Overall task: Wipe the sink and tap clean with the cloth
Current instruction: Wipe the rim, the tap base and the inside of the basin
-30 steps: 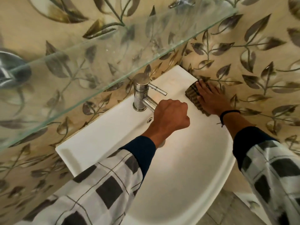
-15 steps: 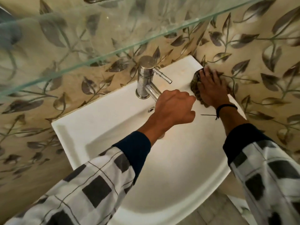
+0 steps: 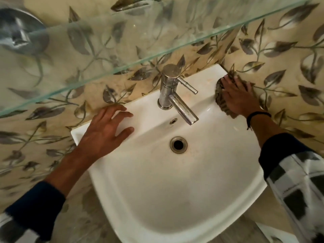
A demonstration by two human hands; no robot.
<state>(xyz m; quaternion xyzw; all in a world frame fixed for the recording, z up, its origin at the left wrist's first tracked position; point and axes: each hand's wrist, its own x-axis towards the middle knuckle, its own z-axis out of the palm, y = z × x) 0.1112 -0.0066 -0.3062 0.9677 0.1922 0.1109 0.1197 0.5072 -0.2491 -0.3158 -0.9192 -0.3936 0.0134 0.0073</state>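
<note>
- Covering the back and right side of the view, a tiled wall printed with grey-green leaves meets the rear and right edges of the basin.
- White ceramic sink, seen from above; its flat rear ledge runs along the wall and the bowl curves toward the viewer.
- Glass shelf, transparent with a green edge, slanting across the upper part of the view above the basin; a blurred metal fitting shows at its far left.
- Left hand, palm down on the left rear corner of the sink ledge; fingers spread and flat, gripping nothing. Its forearm is bare up to a dark blue cuff.
- Right hand, palm down on the cloth at the right rear corner of the ledge, beside the wall; fingers extended and slightly fanned, pressing the fabric down rather than pinching it. A black cord circles the wrist; a checked white-and-dark sleeve follows.
- Chrome tap, upright at the middle of the rear ledge, between the two hands and touched by neither; spout angled down over the bowl, thin lever pointing right.
- Cloth, brownish and ribbed, bunched under the right hand, its edges showing around the palm.
- Drain, a metal ring at the bowl's bottom; small overflow hole just above it.
</note>
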